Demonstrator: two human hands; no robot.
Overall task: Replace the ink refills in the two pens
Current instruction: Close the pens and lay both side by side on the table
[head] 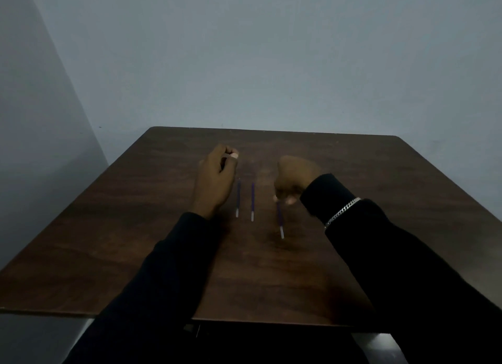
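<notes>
3 refills on table (pixel 135 241), all purple w/ pale near tips, laid roughly lengthwise, near edge to far edge.

- Left refill (pixel 238 198): flat on the top, just right of left hand (pixel 217 173); contact w/ hand not clear.
- Mid refill (pixel 252 202): flat, approx. parallel to left refill and just beside it; apart from both hands.
- Right refill (pixel 280 219): far end pinched in right hand (pixel 294 180), pale tip pointing down toward camera side; slightly slanted vs. the other two; tip touching the top or not, can't tell.
- Left hand: over table, centre-left, fingers curled into a loose fist, thumb side up; pale spot at the fingertips; anything held inside, can't tell.
- Right hand: blurred, centre-right, back of hand up, thumb + fingers nipping far end of right refill.
- Left sleeve (pixel 163 268), right sleeve (pixel 394 255): black, both reaching in from near edge.
- Bracelet (pixel 342 211): silver chain, on right wrist, over the sleeve.
- Table: dark brown, wood-grain top, rounded far-right corner, far edge near wall (pixel 271 65).
- Wall: plain grey-blue, behind and at left; dim light throughout.
</notes>
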